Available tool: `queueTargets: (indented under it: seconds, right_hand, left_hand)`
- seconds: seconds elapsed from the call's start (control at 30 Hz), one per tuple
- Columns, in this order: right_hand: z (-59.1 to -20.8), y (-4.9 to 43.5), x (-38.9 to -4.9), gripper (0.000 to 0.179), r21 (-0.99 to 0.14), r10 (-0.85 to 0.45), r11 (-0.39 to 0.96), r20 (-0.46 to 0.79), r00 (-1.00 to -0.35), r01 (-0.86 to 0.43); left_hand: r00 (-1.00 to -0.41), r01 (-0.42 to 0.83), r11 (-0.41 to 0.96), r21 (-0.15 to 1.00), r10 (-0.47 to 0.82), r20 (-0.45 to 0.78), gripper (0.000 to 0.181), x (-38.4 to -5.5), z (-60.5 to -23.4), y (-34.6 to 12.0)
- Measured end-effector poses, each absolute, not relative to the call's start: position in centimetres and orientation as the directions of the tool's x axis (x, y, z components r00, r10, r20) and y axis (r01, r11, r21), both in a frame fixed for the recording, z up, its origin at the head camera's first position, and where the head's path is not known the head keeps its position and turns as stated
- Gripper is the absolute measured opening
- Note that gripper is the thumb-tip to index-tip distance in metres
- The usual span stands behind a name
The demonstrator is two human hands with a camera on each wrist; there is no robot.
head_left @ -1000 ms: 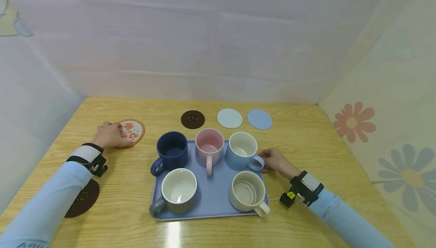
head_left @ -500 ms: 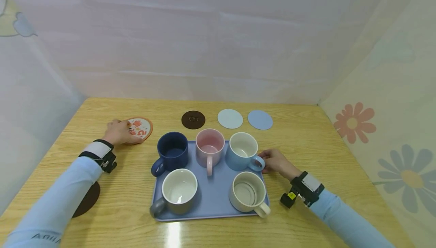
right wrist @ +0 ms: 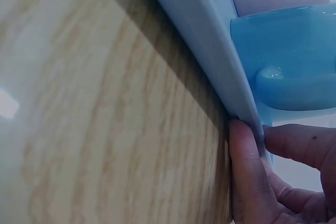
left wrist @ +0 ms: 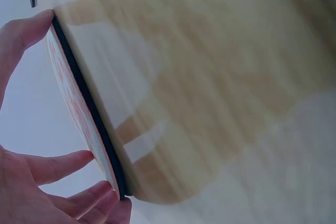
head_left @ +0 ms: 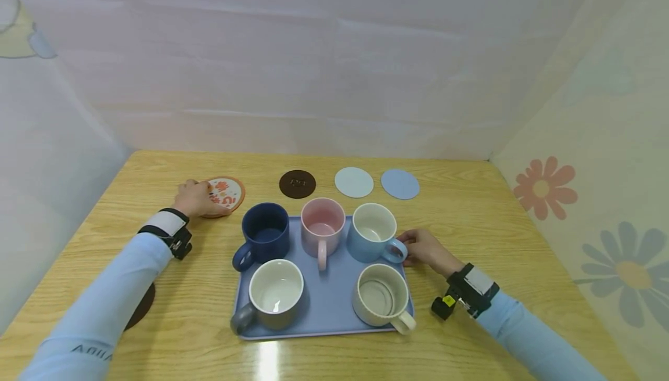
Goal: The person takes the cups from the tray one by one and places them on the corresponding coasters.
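My left hand (head_left: 195, 197) holds a round coaster (head_left: 230, 191) with an orange rim and a red floral print, left of the navy mug (head_left: 266, 224). In the left wrist view, thumb and fingertips grip the edges of this coaster (left wrist: 79, 98), low over the wood. On the other side, my right hand (head_left: 424, 248) pinches the right rim of the blue tray (head_left: 331, 305). The right wrist view shows its digits on both sides of the tray wall (right wrist: 210, 40), beside the light blue mug (right wrist: 294, 51). In the head view its fingertips are partly hidden.
The tray also bears a pink mug (head_left: 322, 224), a grey mug (head_left: 276, 294) and a cream mug (head_left: 380, 294). Along the back lie a dark brown coaster (head_left: 297, 184), a white one (head_left: 354, 182) and a blue one (head_left: 400, 184). Another brown coaster (head_left: 142, 308) lies under the left forearm.
My left hand has moved to the right and slightly away from me, carrying the floral coaster closer to the brown one at the back. The right hand and the tray stay put.
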State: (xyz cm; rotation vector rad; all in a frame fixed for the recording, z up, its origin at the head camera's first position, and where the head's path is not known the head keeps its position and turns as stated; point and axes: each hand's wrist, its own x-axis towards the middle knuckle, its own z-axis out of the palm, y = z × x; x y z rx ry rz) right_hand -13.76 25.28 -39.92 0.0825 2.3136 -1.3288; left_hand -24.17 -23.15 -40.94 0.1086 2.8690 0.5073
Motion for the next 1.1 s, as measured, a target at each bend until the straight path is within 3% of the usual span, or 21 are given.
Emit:
queueTargets:
  seconds: [1.1]
  right_hand:
    - [-40.1,25.5,-13.9,0.028,-0.804,-0.184,0.537,-0.406,-0.895,0.255]
  left_hand:
    - [-0.972,0.015,0.935,0.354,0.096,-0.214,0.084,-26.4,-41.3,-20.4]
